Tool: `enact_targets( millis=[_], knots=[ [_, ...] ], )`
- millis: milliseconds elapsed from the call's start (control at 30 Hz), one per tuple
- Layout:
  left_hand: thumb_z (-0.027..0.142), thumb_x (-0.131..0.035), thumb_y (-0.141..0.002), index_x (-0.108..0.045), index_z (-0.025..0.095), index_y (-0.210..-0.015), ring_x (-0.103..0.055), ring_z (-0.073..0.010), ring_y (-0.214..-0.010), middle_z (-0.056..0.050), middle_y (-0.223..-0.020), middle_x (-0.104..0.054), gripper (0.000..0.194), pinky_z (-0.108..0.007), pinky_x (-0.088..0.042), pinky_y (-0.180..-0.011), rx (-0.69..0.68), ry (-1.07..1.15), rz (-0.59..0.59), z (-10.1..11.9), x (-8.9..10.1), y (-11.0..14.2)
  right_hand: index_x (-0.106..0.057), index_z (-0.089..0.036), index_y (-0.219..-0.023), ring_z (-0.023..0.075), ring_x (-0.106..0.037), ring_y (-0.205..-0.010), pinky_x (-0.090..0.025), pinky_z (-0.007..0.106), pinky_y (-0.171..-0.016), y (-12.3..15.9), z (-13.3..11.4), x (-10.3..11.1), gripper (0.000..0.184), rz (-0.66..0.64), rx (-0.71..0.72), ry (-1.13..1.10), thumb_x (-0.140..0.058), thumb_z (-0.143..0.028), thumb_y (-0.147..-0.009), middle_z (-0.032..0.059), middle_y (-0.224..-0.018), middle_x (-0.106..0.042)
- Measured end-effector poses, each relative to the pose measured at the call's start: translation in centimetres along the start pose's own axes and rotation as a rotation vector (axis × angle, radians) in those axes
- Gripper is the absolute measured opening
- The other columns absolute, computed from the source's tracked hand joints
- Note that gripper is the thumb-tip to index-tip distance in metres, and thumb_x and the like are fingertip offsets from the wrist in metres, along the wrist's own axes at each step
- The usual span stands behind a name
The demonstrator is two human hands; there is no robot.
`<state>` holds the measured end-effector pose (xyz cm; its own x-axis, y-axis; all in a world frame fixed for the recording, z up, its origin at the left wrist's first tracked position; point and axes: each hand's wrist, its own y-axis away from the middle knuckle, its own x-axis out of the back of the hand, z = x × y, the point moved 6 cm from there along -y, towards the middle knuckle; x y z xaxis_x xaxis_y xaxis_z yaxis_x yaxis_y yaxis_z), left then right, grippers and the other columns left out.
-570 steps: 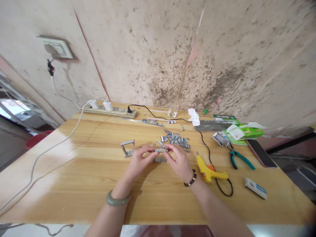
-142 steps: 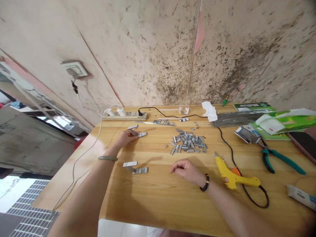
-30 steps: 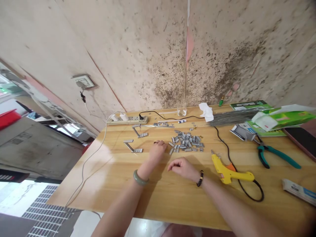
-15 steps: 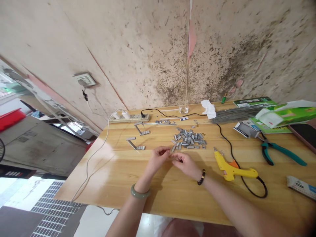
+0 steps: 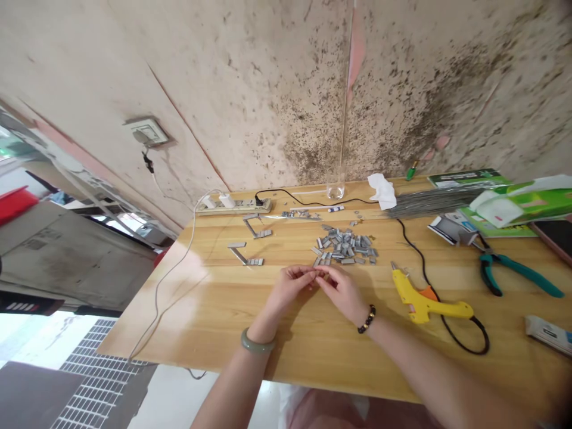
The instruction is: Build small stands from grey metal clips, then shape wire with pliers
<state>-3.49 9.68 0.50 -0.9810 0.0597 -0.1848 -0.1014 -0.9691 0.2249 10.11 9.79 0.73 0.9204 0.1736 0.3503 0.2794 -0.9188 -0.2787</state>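
Soft, fairly bright light filled the scene, apparently stronger from the left, where a pale glare washed over the worktop (image 5: 214,328). A shadow lay beside the left forearm (image 5: 245,369) and under the paired hands, the left hand (image 5: 286,289) and right hand (image 5: 342,292). The floor (image 5: 165,393) was nearly blown out at lower left. The wide lens stretched the green packet (image 5: 531,202) at the right edge, the right-hand corners darkened, and detail between the fingertips was too small and soft to read.
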Motion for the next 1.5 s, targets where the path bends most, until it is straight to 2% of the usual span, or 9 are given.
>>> enact_targets(
  millis=[100, 267, 600, 733, 933, 1300, 1500],
  knots=[
    [0.034, -0.08, -0.064, -0.074, 0.012, -0.077, -0.056, -0.0097, -0.055, -0.005, -0.062, -0.067, 0.026, -0.023, -0.046, -0.057, -0.016, -0.017, -0.015, 0.23, -0.06, 0.0, -0.067, -0.021, -0.105, 0.0188, -0.063, -0.087, -0.051, 0.032, -0.078, -0.06, -0.33, 0.19, 0.02, 0.006, 0.063, -0.003, -0.055, -0.022, -0.089, 0.0074, -0.102, -0.068],
    [0.037, -0.079, -0.065, -0.073, 0.012, -0.075, -0.055, -0.0093, -0.052, -0.004, -0.061, -0.066, 0.028, -0.023, -0.045, -0.055, -0.033, -0.061, -0.02, 0.04, 0.15, -0.1, -0.07, -0.022, -0.103, 0.0209, -0.064, -0.094, -0.052, 0.036, -0.086, -0.11, -0.7, 0.29, 0.021, -0.009, 0.118, 0.0, -0.054, -0.021, -0.09, 0.0083, -0.101, -0.07],
    [0.039, -0.076, -0.068, -0.073, 0.011, -0.077, -0.054, -0.0086, -0.05, -0.004, -0.059, -0.065, 0.03, -0.021, -0.044, -0.052, -0.054, -0.104, -0.028, -0.33, 0.25, -0.18, -0.073, -0.021, -0.099, 0.0211, -0.067, -0.087, -0.057, 0.036, -0.079, -0.19, -0.48, 0.32, 0.022, 0.013, 0.09, -0.027, -0.055, -0.021, -0.087, 0.009, -0.1, -0.071],
    [0.041, -0.075, -0.069, -0.072, 0.012, -0.078, -0.056, -0.0091, -0.051, -0.005, -0.061, -0.067, 0.031, -0.022, -0.045, -0.053, -0.044, -0.091, -0.069, -0.24, -0.07, 0.0, -0.074, -0.02, -0.096, 0.0212, -0.067, -0.085, -0.057, 0.035, -0.077, -0.19, -0.56, 0.31, 0.02, 0.005, 0.096, -0.002, -0.057, -0.021, -0.086, 0.0094, -0.097, -0.072],
    [0.041, -0.078, -0.065, -0.073, 0.012, -0.08, -0.054, -0.0093, -0.052, -0.005, -0.063, -0.067, 0.033, -0.022, -0.043, -0.053, -0.09, -0.137, -0.014, 0.17, 0.08, 0.25, -0.075, -0.021, -0.096, 0.0218, -0.068, -0.086, -0.057, 0.037, -0.081, -0.21, -0.62, 0.42, 0.022, 0.02, 0.118, -0.015, -0.055, -0.02, -0.085, 0.0094, -0.098, -0.073],
    [0.038, -0.076, -0.066, -0.072, 0.013, -0.078, -0.055, -0.0104, -0.055, -0.005, -0.066, -0.069, 0.027, -0.024, -0.043, -0.056, -0.165, -0.176, -0.01, 0.36, 0.0, 0.11, -0.076, -0.022, -0.094, 0.021, -0.069, -0.082, -0.058, 0.034, -0.076, -0.2, -0.85, 0.53, 0.023, 0.035, 0.093, -0.011, -0.055, -0.018, -0.084, 0.0076, -0.094, -0.074],
    [0.034, -0.076, -0.065, -0.07, 0.014, -0.075, -0.057, -0.0116, -0.057, -0.004, -0.064, -0.068, 0.024, -0.024, -0.043, -0.057, -0.157, -0.17, 0.042, 0.52, -0.31, 0.29, -0.076, -0.02, -0.093, 0.021, -0.068, -0.083, -0.056, 0.035, -0.079, -0.24, -0.93, 0.59, 0.023, 0.064, 0.095, -0.015, -0.056, -0.016, -0.083, 0.0086, -0.093, -0.074]
  ],
)
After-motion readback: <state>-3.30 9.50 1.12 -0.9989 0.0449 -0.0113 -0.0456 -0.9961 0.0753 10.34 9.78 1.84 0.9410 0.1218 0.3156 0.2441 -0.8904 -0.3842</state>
